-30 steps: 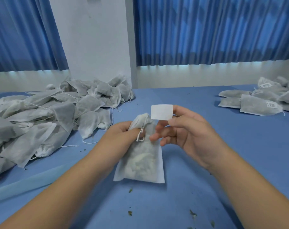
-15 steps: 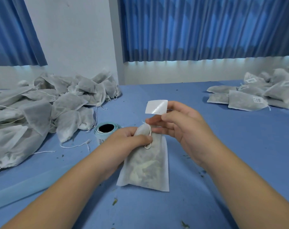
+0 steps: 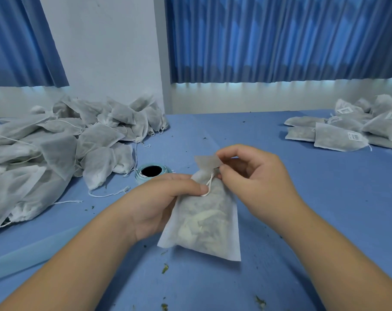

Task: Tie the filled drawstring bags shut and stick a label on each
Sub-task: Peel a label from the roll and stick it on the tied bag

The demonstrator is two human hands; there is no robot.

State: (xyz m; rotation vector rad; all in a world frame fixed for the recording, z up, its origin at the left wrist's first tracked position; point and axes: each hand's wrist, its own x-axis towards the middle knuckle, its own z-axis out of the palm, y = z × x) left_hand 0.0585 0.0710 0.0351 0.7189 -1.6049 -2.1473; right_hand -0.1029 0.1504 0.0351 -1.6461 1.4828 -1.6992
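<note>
Filled drawstring bag [image 3: 204, 221], centre: it lies on the blue bench [image 3: 325, 198] with its gathered neck raised. Your left hand [image 3: 163, 203] grips that neck, thumb pressing the white drawstring [image 3: 209, 185]. Your right hand [image 3: 253, 182] pinches a blank label [image 3: 207, 161] between thumb and forefinger, just above the bag's neck; its other fingers curl beside the neck. Just beyond the bag, to its left, stands the label roll [image 3: 151, 172]. Farther left of the bag is a heap of unlabelled bags [image 3: 55, 153]; well to its right, a stack of labelled bags [image 3: 347, 131].
</note>
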